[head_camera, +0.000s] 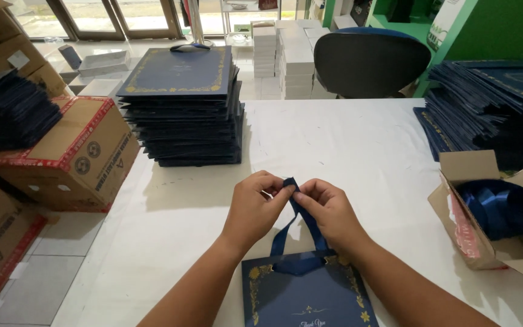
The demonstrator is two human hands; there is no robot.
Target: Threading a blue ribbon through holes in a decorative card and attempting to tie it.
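From the head camera, looking down, both hands meet over a white table [358, 157]. The left hand [255, 206] and the right hand [328, 209] hold up the top of a dark blue ribbon [301, 212], fingers [281, 192] pressed together and pinching it from either side, with the fingertips of the two hands almost touching. The ribbon forms a loop that runs down from the pinch to the upper edge of a flat navy paper bag [307, 297] with a gold floral border. The bag lies on the table at the near edge, just below the hands and between the two forearms; its lower part is cut off by the frame.

Further back on the left of the table stands a tall stack of bags [183, 115] of the same navy and gold kind, well apart from the hands. A second stack [491, 103], fanned out more loosely, sits at the right edge. Near the right hand an open cardboard box [473, 236] holds coils of blue ribbon [500, 206]. Beside the table on the left are brown cartons [68, 157] with red tape, one carrying more dark sheets. Behind the table is a black office chair [367, 60], with piles of white boxes [292, 54] on the floor beyond it.
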